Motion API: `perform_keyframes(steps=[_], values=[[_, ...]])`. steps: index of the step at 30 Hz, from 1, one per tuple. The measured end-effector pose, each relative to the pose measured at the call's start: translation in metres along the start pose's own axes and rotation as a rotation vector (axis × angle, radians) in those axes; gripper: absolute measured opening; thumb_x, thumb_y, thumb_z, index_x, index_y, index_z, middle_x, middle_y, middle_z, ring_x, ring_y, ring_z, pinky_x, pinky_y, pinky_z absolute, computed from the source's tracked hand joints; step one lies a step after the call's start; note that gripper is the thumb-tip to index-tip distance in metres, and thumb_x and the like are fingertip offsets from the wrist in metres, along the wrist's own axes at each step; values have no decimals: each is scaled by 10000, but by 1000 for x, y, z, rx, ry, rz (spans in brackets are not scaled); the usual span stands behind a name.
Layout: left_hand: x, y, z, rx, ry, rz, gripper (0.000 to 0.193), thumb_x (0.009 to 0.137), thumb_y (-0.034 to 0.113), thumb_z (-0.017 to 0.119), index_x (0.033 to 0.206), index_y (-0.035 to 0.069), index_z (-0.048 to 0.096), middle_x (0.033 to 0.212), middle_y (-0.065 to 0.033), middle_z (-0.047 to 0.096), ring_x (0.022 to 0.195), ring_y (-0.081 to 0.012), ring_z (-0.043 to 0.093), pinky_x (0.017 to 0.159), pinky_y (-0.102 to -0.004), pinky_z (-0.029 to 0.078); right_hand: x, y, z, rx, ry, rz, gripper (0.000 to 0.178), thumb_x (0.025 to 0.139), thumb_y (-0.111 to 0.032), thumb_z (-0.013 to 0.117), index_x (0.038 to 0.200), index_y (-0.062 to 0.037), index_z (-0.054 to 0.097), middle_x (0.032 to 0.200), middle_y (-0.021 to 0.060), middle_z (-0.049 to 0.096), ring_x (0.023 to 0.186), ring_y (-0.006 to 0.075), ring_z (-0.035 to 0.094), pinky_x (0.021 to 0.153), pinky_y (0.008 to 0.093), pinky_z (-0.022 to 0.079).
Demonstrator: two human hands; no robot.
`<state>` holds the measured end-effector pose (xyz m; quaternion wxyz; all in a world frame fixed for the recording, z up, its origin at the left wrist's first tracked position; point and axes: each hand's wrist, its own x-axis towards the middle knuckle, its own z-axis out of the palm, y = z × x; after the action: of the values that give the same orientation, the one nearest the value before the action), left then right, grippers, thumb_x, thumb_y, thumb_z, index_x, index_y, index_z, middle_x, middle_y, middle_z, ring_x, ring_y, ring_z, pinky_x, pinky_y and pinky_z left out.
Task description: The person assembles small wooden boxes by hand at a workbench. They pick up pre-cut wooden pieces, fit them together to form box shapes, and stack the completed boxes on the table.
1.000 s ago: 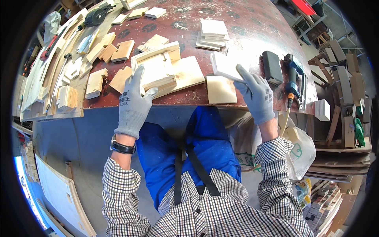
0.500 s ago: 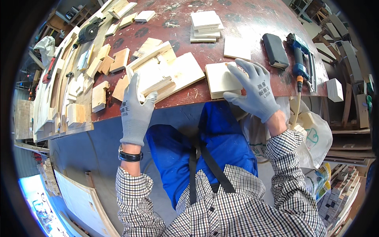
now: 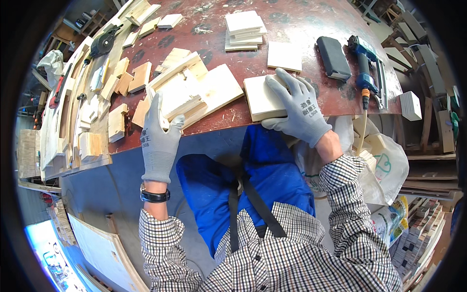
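Observation:
My left hand [image 3: 159, 136], in a grey work glove, is open at the table's near edge, thumb and index finger spread. It touches the near left corner of stacked wooden pieces [image 3: 182, 95], which lie partly on a flat pale board [image 3: 221, 90]. Its other fingers are mostly hidden. My gloved right hand [image 3: 297, 104] grips a thick square wooden block [image 3: 260, 100], possibly several boards stacked, at the table's front edge. The fingers lie over the top and right side, while the thumb presses against the front.
A stack of square boards [image 3: 243, 31] and a single square board [image 3: 284, 56] lie farther back. To the right are a dark oblong block [image 3: 333, 58] and a blue-black nail gun [image 3: 365, 65] with a hose. Wood offcuts [image 3: 140, 77] and a black tool [image 3: 103, 44] crowd the left.
My right hand has settled lower onto the square block, its thumb now against the front edge. My left hand stays beside the stacked pieces. The whole view has shifted slightly.

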<state>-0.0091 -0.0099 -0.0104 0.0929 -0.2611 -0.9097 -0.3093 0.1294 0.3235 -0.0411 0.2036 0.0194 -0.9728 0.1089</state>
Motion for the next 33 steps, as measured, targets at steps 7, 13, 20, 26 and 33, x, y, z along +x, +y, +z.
perform_keyframes(steps=[7, 13, 20, 26, 33], values=[[0, 2, 2, 10, 8, -23, 759, 997, 316, 746, 1619, 56, 396, 1492, -245, 560, 1372, -392, 572, 1131, -466, 490, 0, 0, -1, -21, -19, 1, 1053, 723, -616, 876, 1579, -155, 471, 1628, 205, 422, 1480, 433, 422, 1241, 601, 288], [1, 5, -1, -10, -22, -68, 765, 990, 305, 759, 1616, 35, 413, 1591, -223, 514, 1459, -347, 524, 1185, -430, 455, 1, 1, -2, -28, -61, 4, 1059, 736, -633, 865, 1587, -148, 461, 1637, 205, 412, 1488, 434, 414, 1246, 607, 276], [0, 4, 0, -25, -32, -77, 754, 992, 323, 753, 1615, 58, 421, 1572, -224, 522, 1459, -352, 521, 1186, -451, 455, 3, -2, -6, -140, -117, 13, 1045, 762, -683, 834, 1580, -143, 471, 1615, 196, 435, 1484, 423, 424, 1256, 603, 270], [-2, -1, 5, -1, 36, -2, 730, 964, 234, 775, 1584, 46, 439, 1448, -259, 587, 1334, -402, 593, 1103, -479, 507, 39, -51, -15, -19, 196, -52, 803, 888, -574, 787, 1510, -133, 537, 1451, 137, 581, 1349, 356, 549, 1142, 552, 415], [2, 8, -3, -18, 5, -71, 741, 961, 235, 774, 1598, 63, 438, 1487, -249, 575, 1369, -392, 581, 1131, -462, 491, 103, -111, 14, 196, -126, -3, 731, 942, -475, 771, 1488, -54, 528, 1292, 201, 681, 1257, 373, 621, 1057, 487, 482]])
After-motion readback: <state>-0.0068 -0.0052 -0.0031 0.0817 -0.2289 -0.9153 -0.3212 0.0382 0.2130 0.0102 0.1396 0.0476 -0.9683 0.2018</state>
